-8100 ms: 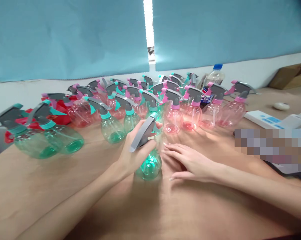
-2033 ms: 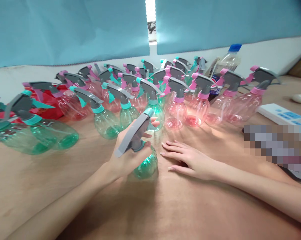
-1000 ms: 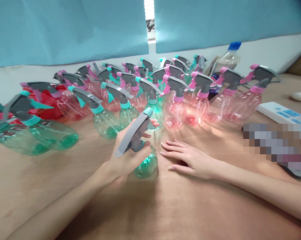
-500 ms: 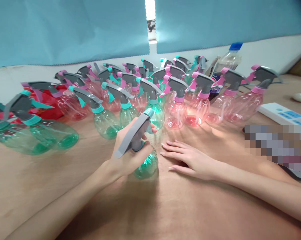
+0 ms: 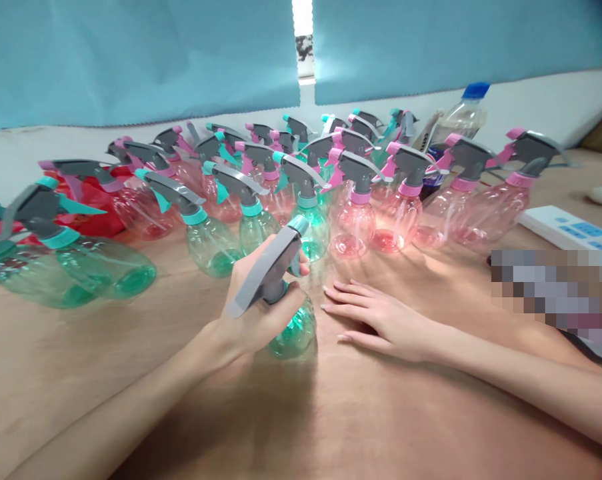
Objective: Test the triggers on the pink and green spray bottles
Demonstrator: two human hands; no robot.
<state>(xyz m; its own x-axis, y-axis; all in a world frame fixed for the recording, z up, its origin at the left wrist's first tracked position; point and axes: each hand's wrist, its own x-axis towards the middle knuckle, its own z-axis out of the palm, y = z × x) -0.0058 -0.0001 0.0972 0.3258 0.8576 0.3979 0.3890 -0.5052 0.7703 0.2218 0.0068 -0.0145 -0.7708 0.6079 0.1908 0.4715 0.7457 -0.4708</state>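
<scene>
My left hand point(image 5: 253, 313) is wrapped round the neck of a green spray bottle point(image 5: 295, 330) with a grey head and a teal nozzle. Its fingers are up by the teal trigger, partly hidden behind the head. The bottle's base rests on the wooden table point(image 5: 361, 420). To its right, my right hand point(image 5: 375, 317) lies flat on the tabletop, fingers stretched out, holding nothing. Just beyond the hands stand a green spray bottle with a teal collar point(image 5: 308, 227) and a pink spray bottle point(image 5: 351, 227).
Several more green and pink spray bottles fill the back of the table, with two green bottles point(image 5: 111, 267) tilted at the left. A red bag point(image 5: 98, 207) lies behind those. A blue-capped bottle point(image 5: 463, 120), a white box point(image 5: 555, 223) and a blurred-out flat object point(image 5: 551, 293) are on the right.
The fingers of my left hand at the trigger have drawn in slightly towards the bottle's neck. My right hand stays in place, and the view has shifted a little.
</scene>
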